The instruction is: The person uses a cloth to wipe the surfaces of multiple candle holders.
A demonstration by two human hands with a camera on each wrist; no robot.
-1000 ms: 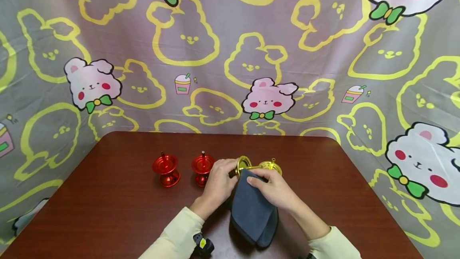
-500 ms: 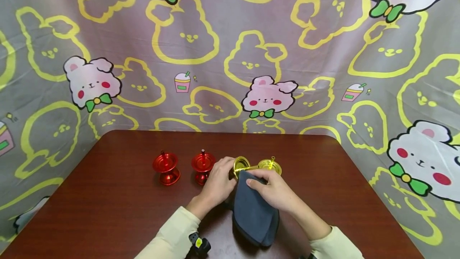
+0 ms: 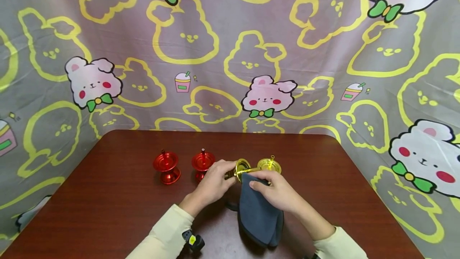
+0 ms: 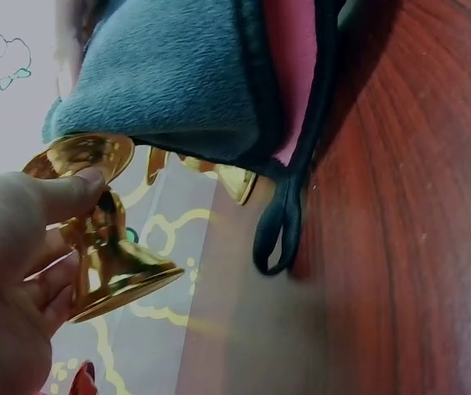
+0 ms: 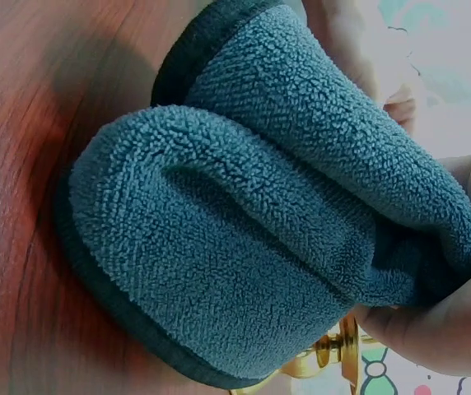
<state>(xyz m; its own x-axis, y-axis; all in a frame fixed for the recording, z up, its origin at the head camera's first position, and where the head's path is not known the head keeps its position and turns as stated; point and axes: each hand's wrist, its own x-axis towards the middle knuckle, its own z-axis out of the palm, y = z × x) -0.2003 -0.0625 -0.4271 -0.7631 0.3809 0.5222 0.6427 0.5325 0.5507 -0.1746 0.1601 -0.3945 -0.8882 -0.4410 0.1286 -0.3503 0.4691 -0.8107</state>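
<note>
My left hand grips a shiny gold candle holder, tilted on its side with its dish toward the cloth. In the left wrist view, thumb and fingers close round the stem of this gold holder. A folded blue-grey cloth hangs from my right hand, which pinches its upper end against the holder's dish and spike. The right wrist view shows the fuzzy cloth hiding most of the right fingers. Just behind the right hand stands a second gold candle holder, partly covered.
Two red candle holders stand upright on the brown wooden table, left of the hands; the nearer red one is partly behind the left hand. A patterned curtain hangs along the table's back and sides. The cloth has a hanging loop.
The cloth has shifted slightly right. My left hand has turned a little, and the gold candle holder in it is tilted differently. Both hands keep their hold; the standing holders stay put.
</note>
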